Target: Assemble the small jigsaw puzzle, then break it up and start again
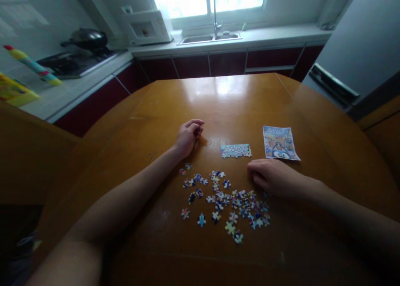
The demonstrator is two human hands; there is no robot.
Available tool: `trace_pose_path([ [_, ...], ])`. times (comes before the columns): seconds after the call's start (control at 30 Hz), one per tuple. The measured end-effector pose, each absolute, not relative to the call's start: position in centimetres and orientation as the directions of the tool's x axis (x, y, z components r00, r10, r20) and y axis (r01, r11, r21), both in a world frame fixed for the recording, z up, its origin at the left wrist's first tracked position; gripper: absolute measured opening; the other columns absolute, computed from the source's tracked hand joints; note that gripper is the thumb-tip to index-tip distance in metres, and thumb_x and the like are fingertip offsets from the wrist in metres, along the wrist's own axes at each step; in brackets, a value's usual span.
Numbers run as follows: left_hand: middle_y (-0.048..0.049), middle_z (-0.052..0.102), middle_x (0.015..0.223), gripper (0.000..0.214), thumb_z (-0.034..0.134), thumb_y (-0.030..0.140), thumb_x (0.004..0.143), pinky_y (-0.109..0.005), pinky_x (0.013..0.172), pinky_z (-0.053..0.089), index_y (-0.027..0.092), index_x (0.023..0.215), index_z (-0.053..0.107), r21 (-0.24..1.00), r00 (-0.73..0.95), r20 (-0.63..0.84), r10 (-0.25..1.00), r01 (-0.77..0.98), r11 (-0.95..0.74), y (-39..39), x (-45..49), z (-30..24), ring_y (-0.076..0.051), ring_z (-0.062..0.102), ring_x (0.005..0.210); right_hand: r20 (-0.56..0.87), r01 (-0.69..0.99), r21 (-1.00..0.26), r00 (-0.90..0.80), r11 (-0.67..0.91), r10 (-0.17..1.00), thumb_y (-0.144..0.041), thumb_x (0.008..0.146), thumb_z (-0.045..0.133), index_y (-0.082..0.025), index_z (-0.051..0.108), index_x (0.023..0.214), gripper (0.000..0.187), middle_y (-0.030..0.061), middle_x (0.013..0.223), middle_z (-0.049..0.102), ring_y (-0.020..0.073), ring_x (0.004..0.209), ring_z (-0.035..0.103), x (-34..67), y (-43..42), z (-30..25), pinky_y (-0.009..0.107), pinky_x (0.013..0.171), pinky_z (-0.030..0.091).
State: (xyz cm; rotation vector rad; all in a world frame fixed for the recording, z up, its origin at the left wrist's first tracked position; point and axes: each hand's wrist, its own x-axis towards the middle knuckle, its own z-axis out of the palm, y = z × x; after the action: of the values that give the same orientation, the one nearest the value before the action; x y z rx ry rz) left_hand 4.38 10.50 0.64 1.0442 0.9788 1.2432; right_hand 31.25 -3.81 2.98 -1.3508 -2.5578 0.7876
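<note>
My left hand [188, 137] rests on the table left of a joined puzzle strip [236, 150], its fingers curled together. Whether anything is inside them is hidden. Below that strip and to its right, my right hand [271, 176] lies with bent fingers against the tabletop, and what they may hold does not show. Many loose jigsaw pieces [220, 199] are spread between my forearms, some overlapping. A yellowish piece [230, 227] and a light blue piece [201, 220] lie nearest me. The printed picture sheet [280, 143] sits just beyond my right hand.
The wooden table [175, 103] has rounded sides. Behind it are a counter with a sink [196, 39], a faucet and a white microwave [146, 28]. A dark pan [89, 38] stands on the stove at left. A fridge [359, 48] rises at right.
</note>
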Motion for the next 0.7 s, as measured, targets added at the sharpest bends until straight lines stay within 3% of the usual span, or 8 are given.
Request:
trace_pose_path([
  [0.7,0.0003,0.056,0.063,0.010,0.058,0.014,0.069,-0.017,0.047,0.032,0.013,0.077,0.064,0.979,0.131,0.001,0.991,-0.204,0.026,10.77,4.22,0.23,-0.007,0.046,0.052,-0.132,0.727,-0.526,-0.582,0.441,0.802,-0.013,0.083,0.048,-0.020,0.055,0.075,0.013,0.0033,0.076,0.062,0.0147,0.069,0.053,31.13,-3.84,3.40,0.029,0.064,0.036],
])
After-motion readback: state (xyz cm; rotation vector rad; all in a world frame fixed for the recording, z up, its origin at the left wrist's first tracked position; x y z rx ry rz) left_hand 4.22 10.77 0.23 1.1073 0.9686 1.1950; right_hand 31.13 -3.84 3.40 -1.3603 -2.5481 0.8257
